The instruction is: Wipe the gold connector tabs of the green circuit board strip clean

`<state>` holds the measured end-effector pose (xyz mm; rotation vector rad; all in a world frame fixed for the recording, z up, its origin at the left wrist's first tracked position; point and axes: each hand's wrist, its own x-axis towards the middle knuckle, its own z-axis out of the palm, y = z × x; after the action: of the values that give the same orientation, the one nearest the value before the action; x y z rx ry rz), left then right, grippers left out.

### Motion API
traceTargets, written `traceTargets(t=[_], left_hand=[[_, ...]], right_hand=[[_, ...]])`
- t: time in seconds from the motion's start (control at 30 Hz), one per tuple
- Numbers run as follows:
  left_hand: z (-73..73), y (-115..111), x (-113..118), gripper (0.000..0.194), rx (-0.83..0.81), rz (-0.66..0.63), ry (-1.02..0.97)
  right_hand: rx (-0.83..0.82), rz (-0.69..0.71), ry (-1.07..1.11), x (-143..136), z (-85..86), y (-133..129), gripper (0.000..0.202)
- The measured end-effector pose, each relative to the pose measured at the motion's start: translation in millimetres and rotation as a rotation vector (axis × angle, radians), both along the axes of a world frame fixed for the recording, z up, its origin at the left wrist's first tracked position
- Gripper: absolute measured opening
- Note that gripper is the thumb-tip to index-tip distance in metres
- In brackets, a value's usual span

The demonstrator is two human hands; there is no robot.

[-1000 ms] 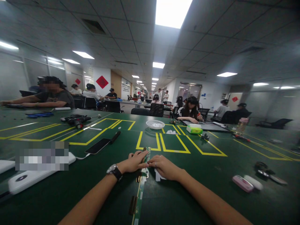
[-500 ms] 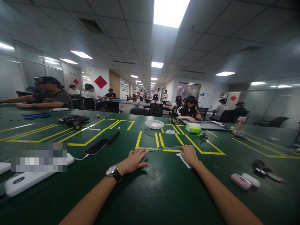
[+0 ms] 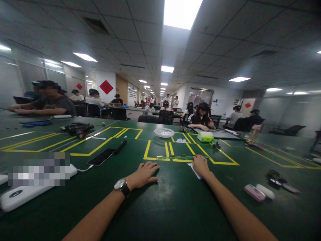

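Observation:
A long thin green circuit strip [image 3: 179, 157] lies across the yellow tape marks on the dark green table [image 3: 160, 214]. My right hand [image 3: 200, 165] has its fingers closed on the strip near its right end. Just below the left end of the strip, my left hand [image 3: 145, 174] rests on the table with its fingers apart and nothing in it. A white paper with a blue edge [image 3: 195, 171] lies partly under my right hand. Beyond the strip stands a clear round dish [image 3: 164, 133], with small clear pieces [image 3: 181, 141] to its right.
A black phone [image 3: 105, 156] with a white cable and a white power bank [image 3: 37, 190] lie on the left. Tools [image 3: 77, 129] are farther back. A green and white pack [image 3: 205, 137] and a pink case [image 3: 255, 192] are on the right. A person [image 3: 200, 118] sits across the table.
My left hand has come off the strip's left end and moved slightly down, toward me. My right hand still holds the strip. The view has shifted slightly.

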<state>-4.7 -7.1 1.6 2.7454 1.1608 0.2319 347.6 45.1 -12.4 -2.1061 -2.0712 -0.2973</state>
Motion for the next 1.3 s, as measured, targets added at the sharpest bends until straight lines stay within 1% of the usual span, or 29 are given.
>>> traceTargets(t=[0.27,0.37,0.5,0.6,0.67,0.73,0.8,0.9,0.97,1.0,1.07,1.13,1.2,1.23,1.27,1.3], left_hand=[[-1.7,0,-2,0.053,0.011,-0.006,-0.015],[-0.4,-1,-2,0.053,0.028,-0.006,-0.016],[5.2,-2,0,0.050,0.085,0.005,-0.041],[11.1,-3,2,0.047,0.158,0.015,-0.082],[14.3,-3,2,0.045,0.196,0.029,-0.104],[16.3,-2,3,0.044,0.223,0.043,-0.117],[16.7,-2,3,0.044,0.237,0.059,-0.121],[14.4,-1,1,0.044,0.226,0.079,-0.110],[11.4,0,0,0.046,0.195,0.068,-0.088],[9.8,0,-1,0.048,0.173,0.053,-0.072],[6.8,0,-3,0.051,0.115,0.023,-0.032],[5.0,-1,-4,0.055,0.056,0.011,0.000],[4.8,-1,-5,0.058,0.016,0.016,0.011],[5.2,-1,-5,0.060,0.006,0.019,0.009],[5.6,-2,-5,0.061,0.002,0.024,0.004],[6.1,-2,-5,0.062,0.000,0.025,0.000]], right_hand=[[-0.046,-0.004,0.012,3,-2.8,2,0.046],[-0.042,0.015,0.012,4,1.9,0,0.045],[-0.027,0.053,0.006,4,13.4,-6,0.041],[-0.020,0.089,-0.003,-2,20.2,-11,0.040],[-0.015,0.116,-0.011,-9,21.3,-13,0.037],[0.002,0.192,0.001,-22,19.9,-15,0.034],[0.017,0.326,0.043,-40,17.4,-21,0.031],[0.012,0.612,0.122,-77,15.8,-37,0.037],[-0.003,0.841,0.156,-102,17.7,-54,0.041],[-0.011,0.933,0.165,-114,19.5,-63,0.042],[-0.032,1.051,0.170,-131,24.2,-78,0.041],[-0.053,1.116,0.159,-139,29.4,-88,0.038],[-0.058,1.129,0.141,-136,33.7,-88,0.037],[-0.048,1.100,0.129,-131,35.3,-84,0.037],[-0.030,1.040,0.114,-124,36.5,-78,0.035],[-0.007,0.940,0.092,-115,37.3,-71,0.033]])
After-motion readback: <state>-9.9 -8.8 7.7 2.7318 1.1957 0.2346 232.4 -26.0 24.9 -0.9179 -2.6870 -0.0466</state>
